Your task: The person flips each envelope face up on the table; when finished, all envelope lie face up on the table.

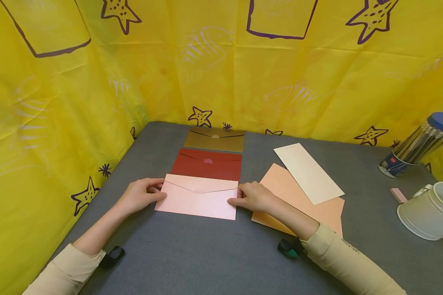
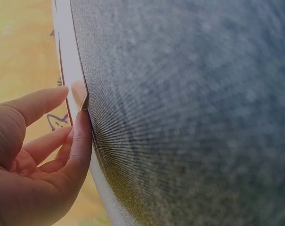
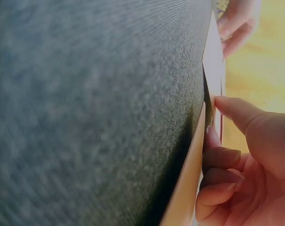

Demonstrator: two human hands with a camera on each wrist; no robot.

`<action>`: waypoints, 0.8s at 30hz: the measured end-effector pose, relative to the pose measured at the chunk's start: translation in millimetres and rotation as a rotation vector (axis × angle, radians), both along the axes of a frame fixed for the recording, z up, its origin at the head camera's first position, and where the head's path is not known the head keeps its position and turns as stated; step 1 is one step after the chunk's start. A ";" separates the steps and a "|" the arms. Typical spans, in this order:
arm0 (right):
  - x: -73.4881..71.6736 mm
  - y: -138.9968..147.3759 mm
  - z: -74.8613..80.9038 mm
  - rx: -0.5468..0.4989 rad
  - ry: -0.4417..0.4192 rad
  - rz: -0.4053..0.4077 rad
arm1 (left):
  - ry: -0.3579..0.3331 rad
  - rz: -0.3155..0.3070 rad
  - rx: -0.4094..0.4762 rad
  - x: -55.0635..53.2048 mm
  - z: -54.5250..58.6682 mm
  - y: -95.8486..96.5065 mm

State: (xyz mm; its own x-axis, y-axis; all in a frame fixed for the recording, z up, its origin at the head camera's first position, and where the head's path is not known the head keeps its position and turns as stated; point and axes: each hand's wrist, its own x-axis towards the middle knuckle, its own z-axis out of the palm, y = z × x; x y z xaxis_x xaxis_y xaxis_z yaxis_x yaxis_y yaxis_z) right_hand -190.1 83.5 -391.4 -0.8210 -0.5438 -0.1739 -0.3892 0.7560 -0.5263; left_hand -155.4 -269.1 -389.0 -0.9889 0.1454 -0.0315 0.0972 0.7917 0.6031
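Note:
A pale pink envelope (image 1: pixel 199 205), flap side up, lies crosswise at the near end of a column of envelopes. Its left edge is pinched by my left hand (image 1: pixel 142 196), thumb on top and fingers at the side. My right hand (image 1: pixel 256 196) grips the right edge; in the right wrist view its thumb (image 3: pixel 236 109) presses the top face while a fingertip goes beneath. Just beyond lies a red envelope (image 1: pixel 206 168), its near edge meeting or slightly under the pink one. Farthest back is a gold-brown envelope (image 1: pixel 214 141).
Under my right forearm lie peach envelopes or sheets (image 1: pixel 280 184), with a cream one (image 1: pixel 310 174) across them. At the right stand a white mug-like pot (image 1: pixel 424 213), a pink block (image 1: pixel 398 195) and a tin of pencils (image 1: pixel 396 164). Yellow printed cloth (image 1: pixel 221 82) hangs behind the grey table (image 1: pixel 192 258).

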 end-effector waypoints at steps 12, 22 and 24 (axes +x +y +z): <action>1.9 -2.9 0.9 0.052 0.026 -0.020 | -0.006 -0.009 -0.023 3.1 3.4 7.6; 4.5 -2.5 -0.5 0.050 0.037 -0.020 | -0.002 -0.011 -0.037 3.9 4.5 10.0; 4.8 -1.6 -1.2 0.040 0.035 -0.020 | 0.003 -0.004 -0.041 4.4 4.6 10.6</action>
State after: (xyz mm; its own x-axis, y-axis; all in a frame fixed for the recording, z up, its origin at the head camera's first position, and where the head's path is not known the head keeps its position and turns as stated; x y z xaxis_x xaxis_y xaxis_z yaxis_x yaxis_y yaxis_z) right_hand -185.3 82.0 -392.6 -0.8377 -0.5203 -0.1657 -0.3916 0.7839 -0.4817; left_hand -151.0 -258.5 -384.3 -0.9883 0.1484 -0.0348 0.1024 0.8154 0.5697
